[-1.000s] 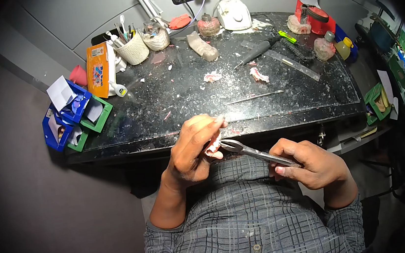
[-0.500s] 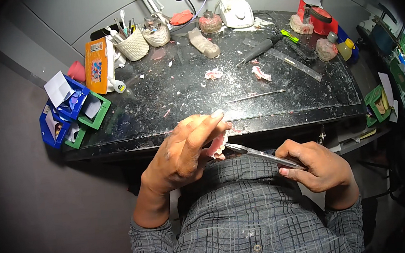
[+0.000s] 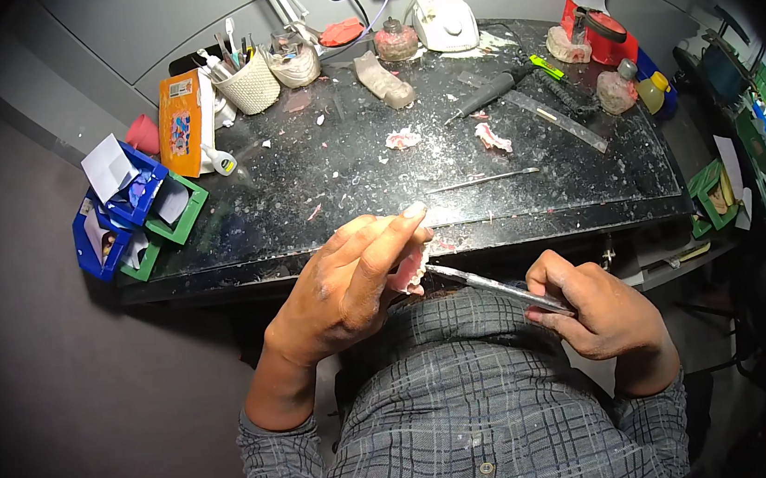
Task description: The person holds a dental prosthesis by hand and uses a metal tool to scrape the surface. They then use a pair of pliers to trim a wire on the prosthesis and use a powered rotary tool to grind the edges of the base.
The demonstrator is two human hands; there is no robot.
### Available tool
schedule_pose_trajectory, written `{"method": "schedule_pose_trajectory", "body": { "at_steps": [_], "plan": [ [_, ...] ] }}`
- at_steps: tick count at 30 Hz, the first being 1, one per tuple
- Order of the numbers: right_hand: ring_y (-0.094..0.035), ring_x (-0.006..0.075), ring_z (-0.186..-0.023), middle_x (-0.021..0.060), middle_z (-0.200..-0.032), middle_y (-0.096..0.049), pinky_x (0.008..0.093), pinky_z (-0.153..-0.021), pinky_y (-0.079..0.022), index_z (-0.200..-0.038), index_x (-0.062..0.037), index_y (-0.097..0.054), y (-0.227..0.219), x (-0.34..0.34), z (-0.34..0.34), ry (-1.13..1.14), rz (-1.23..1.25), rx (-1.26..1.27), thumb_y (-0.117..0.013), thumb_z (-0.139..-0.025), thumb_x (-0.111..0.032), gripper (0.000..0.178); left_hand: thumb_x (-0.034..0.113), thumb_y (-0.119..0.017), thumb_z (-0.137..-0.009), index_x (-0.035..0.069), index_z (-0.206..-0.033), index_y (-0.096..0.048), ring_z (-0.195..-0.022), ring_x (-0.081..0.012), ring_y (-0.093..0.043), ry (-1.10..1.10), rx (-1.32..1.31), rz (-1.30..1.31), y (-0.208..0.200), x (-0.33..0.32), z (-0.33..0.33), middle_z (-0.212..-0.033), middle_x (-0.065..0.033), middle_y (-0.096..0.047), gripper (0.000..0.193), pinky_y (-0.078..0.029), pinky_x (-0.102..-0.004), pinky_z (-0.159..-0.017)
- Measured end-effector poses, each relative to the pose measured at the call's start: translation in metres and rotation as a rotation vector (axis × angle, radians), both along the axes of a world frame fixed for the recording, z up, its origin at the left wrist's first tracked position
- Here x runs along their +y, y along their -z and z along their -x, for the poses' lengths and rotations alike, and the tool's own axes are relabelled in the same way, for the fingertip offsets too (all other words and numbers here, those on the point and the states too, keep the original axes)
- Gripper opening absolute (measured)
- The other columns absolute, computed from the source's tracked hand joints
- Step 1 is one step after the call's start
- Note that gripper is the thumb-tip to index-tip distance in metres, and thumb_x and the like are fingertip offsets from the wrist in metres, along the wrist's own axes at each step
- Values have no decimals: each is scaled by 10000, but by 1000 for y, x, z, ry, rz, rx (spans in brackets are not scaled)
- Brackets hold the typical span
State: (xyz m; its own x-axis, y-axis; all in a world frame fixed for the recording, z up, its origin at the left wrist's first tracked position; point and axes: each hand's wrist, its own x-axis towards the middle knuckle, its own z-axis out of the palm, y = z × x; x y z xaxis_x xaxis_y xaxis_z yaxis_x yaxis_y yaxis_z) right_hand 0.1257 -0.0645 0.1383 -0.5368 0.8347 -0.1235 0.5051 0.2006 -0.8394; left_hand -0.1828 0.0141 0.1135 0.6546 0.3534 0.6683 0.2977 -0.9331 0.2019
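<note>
Pink denture (image 3: 412, 275) sits in the left hand (image 3: 343, 280), jutting from its right side.

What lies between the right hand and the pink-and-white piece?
The head view shows a metal tool running from the right hand toward the pink-and-white piece; contact is unclear.

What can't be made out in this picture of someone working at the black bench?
In the head view:
Pink-and-white piece: partly hidden by the left hand.
Metal tool: its handle end disappears into the right hand; its tip is too small to tell whether it touches the piece.
Upper blue bin: white paper covers part of it.
Colourful items at far right: too blurred and dim near the rim.
</note>
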Motion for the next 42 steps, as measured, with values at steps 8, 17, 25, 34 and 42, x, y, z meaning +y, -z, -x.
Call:
{"method": "schedule_pose_trajectory", "body": {
  "at_steps": [8,17,25,34,42],
  "plan": [
    [-604,232,-606,117,-728,-614,358,-594,-445,-1147,-19,-536,-5,2,-5,-51,37,8,-669,-986,-79,218,-119,-735,-815,-72,-1443,-460,-1011,-300,-718,1,-94,18,8,1,-1,-1145,-131,-746,687,-546,-422,-965],
    [-634,225,-637,119,-759,-635,355,-617,-467,-1155,-23,-536,-6,2,-3,-30,48,11,-669,-991,-91,222,-76,-769,-840,-75,-1421,-488,-980,-285,-724,-16,-83,-126,4,3,-4,-1151,-128,-746,646,-559,-404,-946],
    [-636,230,-644,123,-779,-636,356,-614,-467,-1149,-29,-537,-4,2,-4,-26,15,-8,-675,-993,-104,221,-52,-778,-858,-68,-1414,-492,-982,-267,-728,-37,-75,-135,5,3,-6,-1150,-122,-745,626,-573,-392,-921],
    [-669,284,-677,147,-821,-656,375,-630,-494,-1118,-31,-546,-8,1,2,-3,-55,-55,-689,-972,-87,212,-23,-790,-855,-61,-1422,-486,-994,-266,-730,-61,-38,-160,7,4,-5,-1180,-121,-737,644,-564,-395,-943],
    [-692,321,-706,161,-846,-667,396,-638,-510,-1117,-33,-544,-4,1,5,8,-104,-71,-694,-958,-69,221,-23,-779,-853,-57,-1421,-489,-1022,-271,-718,-68,2,-159,9,4,-1,-1270,-137,-705,639,-561,-395,-946]
  ]
}}
